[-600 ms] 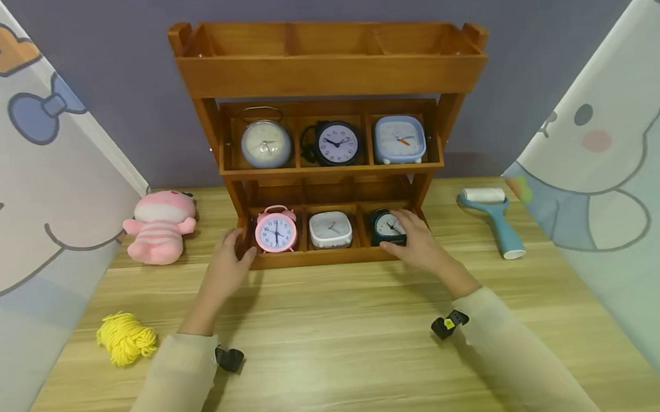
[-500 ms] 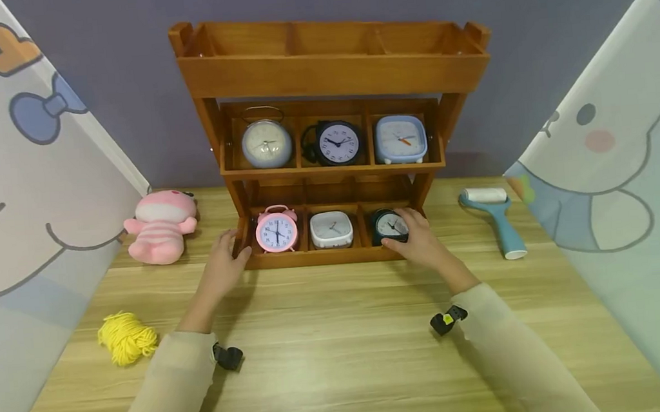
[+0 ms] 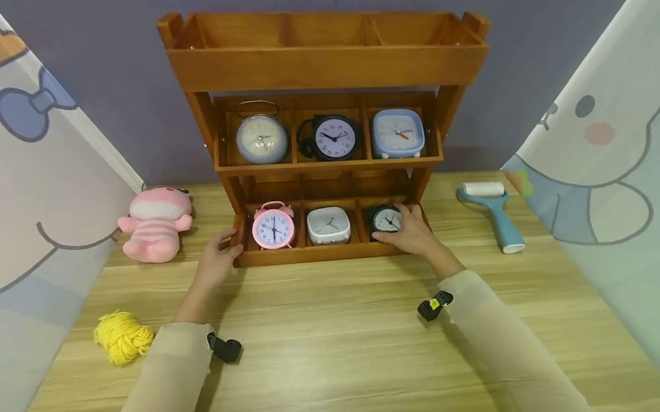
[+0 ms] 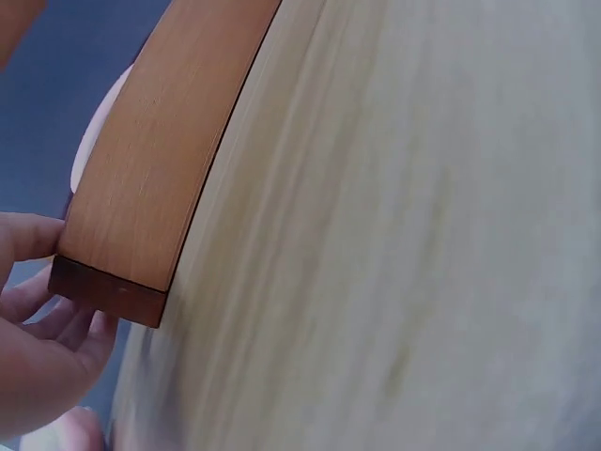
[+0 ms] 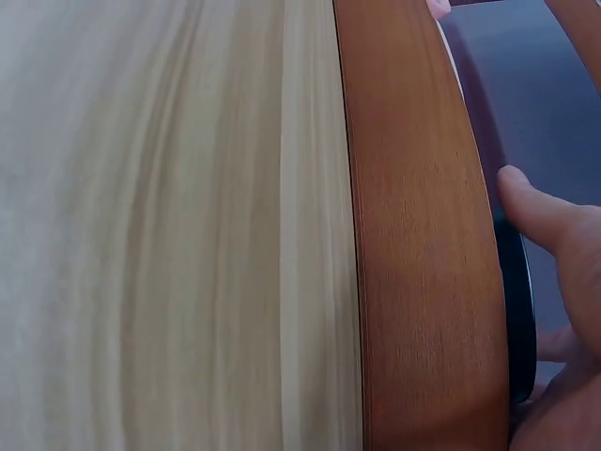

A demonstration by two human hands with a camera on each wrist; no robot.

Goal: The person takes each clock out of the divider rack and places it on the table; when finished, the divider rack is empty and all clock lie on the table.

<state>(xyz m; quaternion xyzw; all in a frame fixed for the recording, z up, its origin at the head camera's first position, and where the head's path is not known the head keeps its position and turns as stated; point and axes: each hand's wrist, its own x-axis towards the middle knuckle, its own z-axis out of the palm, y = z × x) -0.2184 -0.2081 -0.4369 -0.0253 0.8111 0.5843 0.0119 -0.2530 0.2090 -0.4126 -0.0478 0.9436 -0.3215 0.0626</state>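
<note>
Your left hand [image 3: 216,257] holds wooden shelf [image 3: 325,64] by bottom left end; your right hand [image 3: 413,232] grips dark clock [image 3: 386,219] in shelf's bottom right compartment, white clock [image 3: 328,225] in bottom middle.

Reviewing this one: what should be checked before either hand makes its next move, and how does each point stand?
1. Right hand placed round the dark clock: ok, thumb at its left side, fingers at its right.
2. Dark clock fully visible: not ok, the right hand covers part of it.
3. Dark clock's base resting on its compartment's floor: cannot tell, the front board hides it.
4. Left hand firmly gripping the shelf: cannot tell, it is at the bottom tier's left end but may only be touching.
5. White clock apart from the right hand: ok, in the middle compartment.
</note>
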